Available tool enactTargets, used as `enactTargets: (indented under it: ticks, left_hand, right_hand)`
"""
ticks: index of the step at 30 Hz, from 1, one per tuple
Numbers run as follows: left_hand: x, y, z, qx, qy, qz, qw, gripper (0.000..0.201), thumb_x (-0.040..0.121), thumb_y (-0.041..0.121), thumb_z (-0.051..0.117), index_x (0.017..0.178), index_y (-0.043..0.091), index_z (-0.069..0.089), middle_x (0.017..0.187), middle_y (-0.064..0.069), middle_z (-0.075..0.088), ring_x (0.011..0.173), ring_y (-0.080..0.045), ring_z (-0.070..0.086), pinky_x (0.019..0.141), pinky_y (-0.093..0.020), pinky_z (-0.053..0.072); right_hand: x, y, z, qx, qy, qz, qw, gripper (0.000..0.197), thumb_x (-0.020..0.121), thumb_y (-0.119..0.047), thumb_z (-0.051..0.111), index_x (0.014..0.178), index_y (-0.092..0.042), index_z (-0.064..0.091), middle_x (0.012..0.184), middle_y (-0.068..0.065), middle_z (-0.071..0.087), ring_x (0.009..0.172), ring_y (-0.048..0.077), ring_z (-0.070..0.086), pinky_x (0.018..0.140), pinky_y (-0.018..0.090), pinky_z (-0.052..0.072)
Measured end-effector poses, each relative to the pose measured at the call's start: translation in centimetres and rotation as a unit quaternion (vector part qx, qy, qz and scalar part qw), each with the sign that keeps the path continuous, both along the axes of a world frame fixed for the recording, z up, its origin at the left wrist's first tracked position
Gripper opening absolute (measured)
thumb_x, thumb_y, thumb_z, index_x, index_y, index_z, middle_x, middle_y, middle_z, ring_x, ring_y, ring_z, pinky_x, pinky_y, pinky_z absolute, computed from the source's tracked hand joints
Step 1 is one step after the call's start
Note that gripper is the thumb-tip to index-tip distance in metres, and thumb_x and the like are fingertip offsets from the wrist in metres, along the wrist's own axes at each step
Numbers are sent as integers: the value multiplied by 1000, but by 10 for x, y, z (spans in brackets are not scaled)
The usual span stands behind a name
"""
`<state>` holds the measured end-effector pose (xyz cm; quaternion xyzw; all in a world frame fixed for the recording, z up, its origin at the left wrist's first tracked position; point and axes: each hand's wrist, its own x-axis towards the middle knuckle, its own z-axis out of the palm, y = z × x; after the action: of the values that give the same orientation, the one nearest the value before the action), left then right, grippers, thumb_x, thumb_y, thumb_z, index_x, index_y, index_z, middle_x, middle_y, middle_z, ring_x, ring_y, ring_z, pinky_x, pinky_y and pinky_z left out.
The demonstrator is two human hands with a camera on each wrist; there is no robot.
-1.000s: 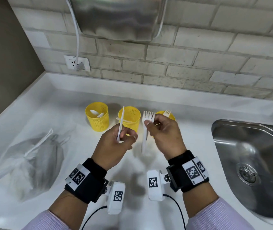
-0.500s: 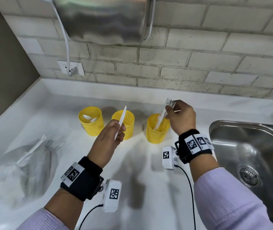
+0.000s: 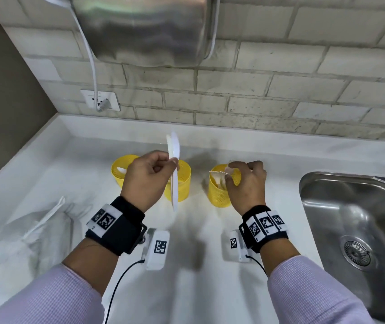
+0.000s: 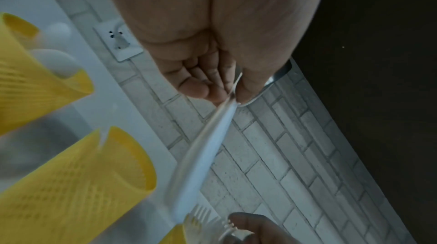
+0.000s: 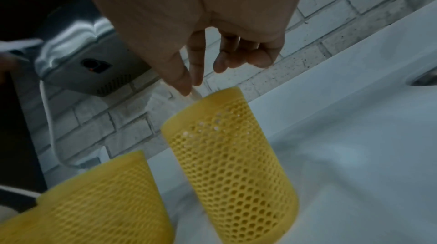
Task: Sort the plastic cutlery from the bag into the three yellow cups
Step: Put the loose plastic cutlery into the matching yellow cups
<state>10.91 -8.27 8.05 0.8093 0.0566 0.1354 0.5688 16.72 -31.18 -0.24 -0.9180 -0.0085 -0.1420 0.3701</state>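
Note:
Three yellow mesh cups stand in a row on the white counter: the left cup (image 3: 119, 169) holds white spoons (image 4: 56, 61), then the middle cup (image 3: 183, 183) and the right cup (image 3: 218, 195). My left hand (image 3: 172, 162) pinches a white plastic knife (image 3: 175, 190) between thumb and fingers. The knife stands upright just in front of the middle cup. My right hand (image 3: 233, 174) hovers over the right cup's rim. In the right wrist view its thumb and forefinger pinch the top of a white fork (image 5: 195, 96) that reaches down into that cup (image 5: 231, 154).
A crumpled clear plastic bag (image 3: 23, 242) lies on the counter at the left. A steel sink (image 3: 355, 218) is set in at the right. A metal hand dryer (image 3: 144, 26) hangs on the brick wall, its cord running to an outlet (image 3: 100, 101).
My right hand has dropped onto the right cup's rim, and the fork has gone down into the cup. My left hand has carried the knife up in front of the middle cup.

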Motion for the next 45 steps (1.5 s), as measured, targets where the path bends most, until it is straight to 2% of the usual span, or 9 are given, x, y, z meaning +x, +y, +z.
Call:
enactTargets:
  ticks: [4, 9, 17, 23, 27, 32, 35, 38, 45]
  left_hand:
    - [30, 5, 10, 39, -22, 31, 999, 16, 88, 28, 74, 84, 13, 72, 79, -3, 76, 77, -20, 73, 74, -29, 58]
    - [61, 7, 15, 177, -62, 56, 981, 20, 84, 24, 78, 83, 7, 68, 78, 1, 74, 78, -19, 70, 72, -26, 49]
    - [89, 17, -22, 349, 73, -26, 934, 25, 85, 29, 74, 76, 17, 54, 79, -3, 68, 85, -32, 65, 69, -29, 39]
    - [93, 17, -37, 349, 116, -39, 929, 27, 84, 30, 77, 83, 19, 53, 81, -2, 66, 88, -30, 66, 71, -28, 43]
    - [90, 18, -38, 351, 53, 13, 935, 46, 82, 37, 76, 116, 11, 60, 108, -8, 65, 102, -33, 60, 90, -39, 46]
    - [57, -3, -16, 405, -86, 63, 908, 32, 83, 38, 67, 106, 16, 63, 99, -9, 59, 92, -33, 57, 84, -41, 46]
    - [40, -12, -16, 408, 33, -31, 912, 15, 89, 36, 64, 93, 22, 67, 93, -2, 63, 91, -29, 64, 74, -35, 49]
    - [35, -11, -32, 456, 115, -67, 880, 20, 94, 34, 60, 110, 25, 69, 112, 0, 65, 101, -27, 66, 78, -34, 52]
    - [34, -10, -44, 503, 153, -82, 846, 26, 96, 27, 54, 117, 32, 69, 116, 0, 72, 105, -28, 67, 84, -37, 55]
  right_hand:
    - [-15, 0, 4, 26, -34, -13, 999, 34, 83, -15, 73, 116, -23, 68, 118, 8, 43, 112, 25, 40, 97, 29, 34]
    - [-26, -7, -6, -19, -4, 2, 1000, 31, 82, -12, 72, 111, -20, 69, 113, 9, 43, 108, 35, 49, 93, 46, 47]
    - [-26, -12, -13, -41, 63, 24, 997, 16, 87, -29, 73, 102, -24, 72, 113, 1, 42, 111, 30, 50, 89, 44, 50]
    - [-24, -11, -17, -43, 45, 35, 997, 6, 87, -24, 74, 93, -26, 75, 111, 3, 42, 106, 30, 47, 86, 46, 50]
    - [-23, -10, -19, -45, 38, 43, 997, 5, 88, -24, 74, 93, -25, 76, 110, 3, 41, 104, 29, 47, 85, 47, 50]
    - [-24, -11, -20, -59, 36, 45, 997, 14, 86, -18, 75, 99, -24, 75, 115, 6, 42, 105, 32, 47, 87, 47, 51]
    - [-25, -9, -20, -51, 28, 43, 997, 15, 84, -13, 75, 96, -23, 75, 113, 6, 43, 104, 32, 48, 85, 46, 51]
    - [-23, -6, -20, -38, 25, 40, 998, 13, 83, -12, 76, 91, -22, 76, 109, 5, 46, 101, 31, 50, 84, 46, 52]
    - [-20, 0, -14, -47, 31, 53, 997, 11, 83, -13, 77, 91, -21, 77, 104, 4, 47, 100, 30, 49, 84, 42, 51]
